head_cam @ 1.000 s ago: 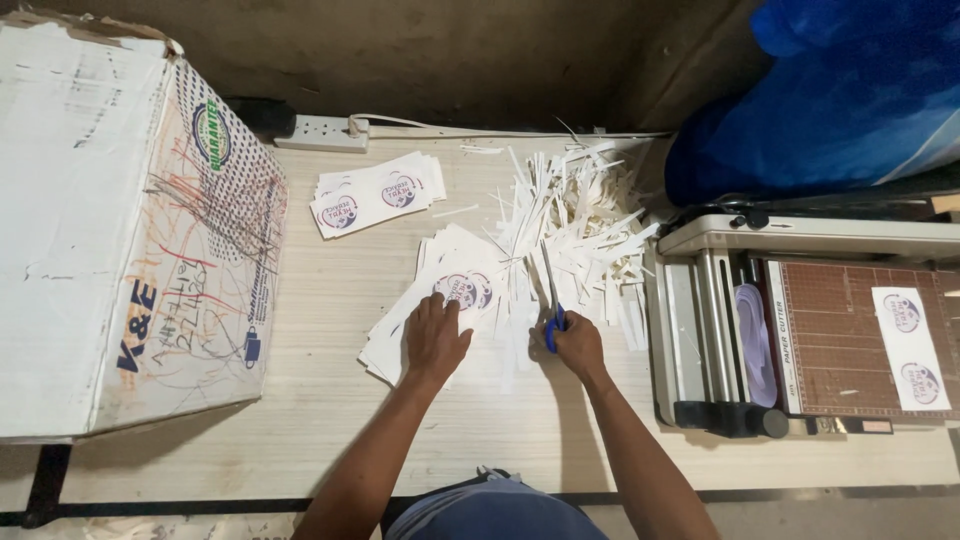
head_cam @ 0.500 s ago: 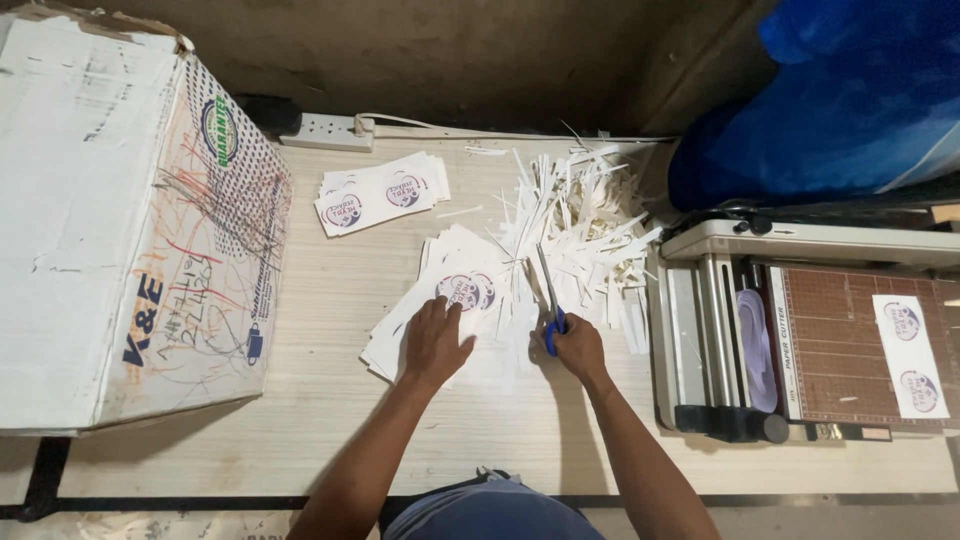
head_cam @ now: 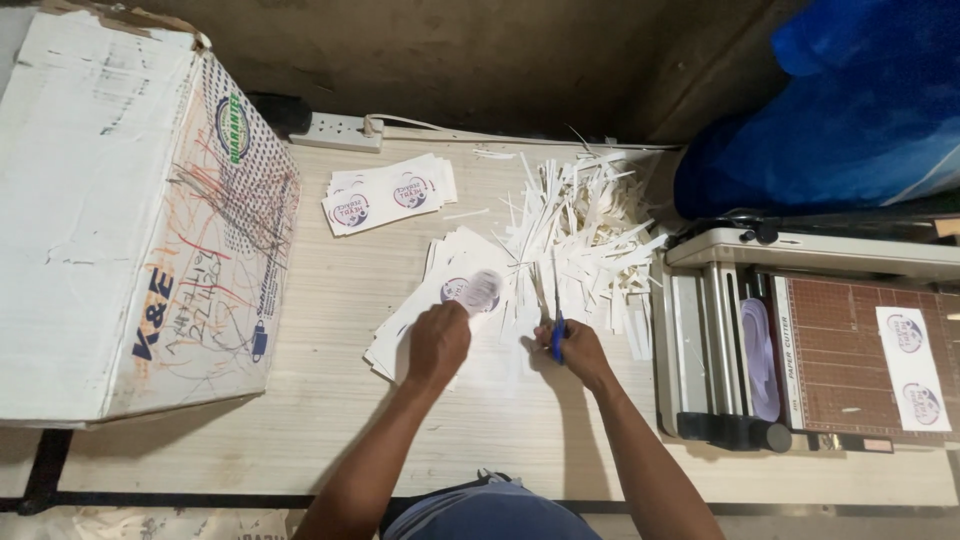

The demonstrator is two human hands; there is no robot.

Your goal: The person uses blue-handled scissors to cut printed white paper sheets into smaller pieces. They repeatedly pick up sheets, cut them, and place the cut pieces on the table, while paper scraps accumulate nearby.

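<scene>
My right hand (head_cam: 578, 352) grips blue-handled scissors (head_cam: 556, 322) whose blades point away from me into white paper. My left hand (head_cam: 438, 343) pinches a white printed sheet (head_cam: 470, 290) with a round purple mark, lifted a little off a loose spread of similar sheets (head_cam: 410, 325) on the wooden table (head_cam: 330, 400). A heap of thin white paper strips (head_cam: 585, 235) lies just beyond the scissors. A second small stack of printed sheets (head_cam: 390, 192) rests farther back to the left.
A large white cardboard box (head_cam: 120, 220) stands at the left. A power strip (head_cam: 335, 130) lies along the back wall. A paper cutter (head_cam: 810, 340) with a brown gridded board sits at the right, holding a printed sheet (head_cam: 912, 365). Blue fabric (head_cam: 840, 110) fills the back right.
My left hand has lifted and turned the sheet slightly toward the scissors. The right hand stays in about the same place.
</scene>
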